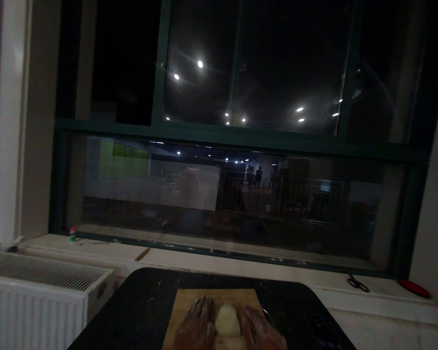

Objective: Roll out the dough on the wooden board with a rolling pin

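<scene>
A pale, rounded lump of dough [227, 321] rests on a wooden board [237, 294] at the bottom of the view. My left hand [197, 323] lies on the board along the dough's left side, fingers stretched forward and dusted with flour. On the other side, my right hand [261, 330] is also floury, its fingers extended beside the dough. Both palms are close against the lump; whether they press on it I cannot tell. The lower parts of both hands are cut off by the frame.
The board lies on a black table [142, 311] with flour specks. Behind it runs a window sill [219, 260] with scissors [358, 283], a red-and-black object [414, 288] and a small red-and-green container [72, 234]. A white radiator [36, 311] stands left, below a dark window.
</scene>
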`<state>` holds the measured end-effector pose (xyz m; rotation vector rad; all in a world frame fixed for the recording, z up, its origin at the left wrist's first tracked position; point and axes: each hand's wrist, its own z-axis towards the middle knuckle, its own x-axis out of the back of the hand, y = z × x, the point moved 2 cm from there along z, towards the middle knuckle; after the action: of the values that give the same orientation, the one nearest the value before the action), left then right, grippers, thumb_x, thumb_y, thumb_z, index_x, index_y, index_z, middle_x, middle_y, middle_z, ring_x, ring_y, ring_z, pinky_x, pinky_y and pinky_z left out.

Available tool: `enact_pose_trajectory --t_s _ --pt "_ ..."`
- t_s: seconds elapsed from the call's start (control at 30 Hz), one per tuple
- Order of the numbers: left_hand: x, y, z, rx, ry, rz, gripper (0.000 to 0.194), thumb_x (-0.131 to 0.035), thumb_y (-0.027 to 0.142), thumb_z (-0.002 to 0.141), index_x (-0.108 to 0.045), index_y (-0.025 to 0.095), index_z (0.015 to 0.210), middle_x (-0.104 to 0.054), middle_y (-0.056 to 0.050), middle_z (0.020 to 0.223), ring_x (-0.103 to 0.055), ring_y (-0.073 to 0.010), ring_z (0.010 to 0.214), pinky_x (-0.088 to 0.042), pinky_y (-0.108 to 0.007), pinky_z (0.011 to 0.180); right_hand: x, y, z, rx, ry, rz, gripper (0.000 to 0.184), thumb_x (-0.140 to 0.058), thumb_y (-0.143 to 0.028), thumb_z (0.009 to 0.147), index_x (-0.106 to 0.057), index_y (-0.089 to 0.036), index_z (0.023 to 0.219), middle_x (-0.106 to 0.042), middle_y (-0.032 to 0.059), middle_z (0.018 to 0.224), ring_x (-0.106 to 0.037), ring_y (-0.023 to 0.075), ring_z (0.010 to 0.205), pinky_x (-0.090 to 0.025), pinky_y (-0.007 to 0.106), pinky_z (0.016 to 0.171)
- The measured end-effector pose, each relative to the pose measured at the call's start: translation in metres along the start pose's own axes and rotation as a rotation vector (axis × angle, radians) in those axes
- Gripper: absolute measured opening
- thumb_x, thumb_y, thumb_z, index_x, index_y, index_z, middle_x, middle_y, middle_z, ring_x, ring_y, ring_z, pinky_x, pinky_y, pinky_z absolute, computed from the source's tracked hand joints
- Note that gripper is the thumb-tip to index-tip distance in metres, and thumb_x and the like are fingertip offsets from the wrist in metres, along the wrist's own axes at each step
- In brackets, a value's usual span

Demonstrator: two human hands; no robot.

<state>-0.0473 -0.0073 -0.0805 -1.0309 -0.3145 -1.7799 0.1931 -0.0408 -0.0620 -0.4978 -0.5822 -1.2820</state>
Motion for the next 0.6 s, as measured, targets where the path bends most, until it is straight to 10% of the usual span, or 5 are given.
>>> enact_pose_trajectory --t_s 0.3,0.6 --pt "0.000 0.004 0.025 0.243 -0.337 -0.194 0.056 -0.047 0.023 0.093 -0.053 0.011 0.148 -0.051 -0.020 0.150 -0.049 -0.0388 0.138 -0.047 -0.054 0.111 -0.008 0.016 0.046 0.161 -0.279 -0.087 0.043 -0.045 -0.013 0.091 -0.071 -0.021 0.124 -0.070 0.0085 0.129 -0.067 0.0239 0.119 -0.057 0.035 0.098" --pt "0.011 0.036 0.009 0.324 -0.238 -0.130 0.058 -0.047 0.018 0.090 -0.055 0.019 0.147 -0.053 -0.012 0.150 -0.053 -0.0347 0.136 -0.048 -0.054 0.110 -0.014 0.025 -0.007 0.310 -0.009 -0.238 0.043 -0.052 -0.010 0.080 -0.075 -0.026 0.113 -0.076 0.0038 0.117 -0.073 0.0254 0.106 -0.061 0.034 0.087"
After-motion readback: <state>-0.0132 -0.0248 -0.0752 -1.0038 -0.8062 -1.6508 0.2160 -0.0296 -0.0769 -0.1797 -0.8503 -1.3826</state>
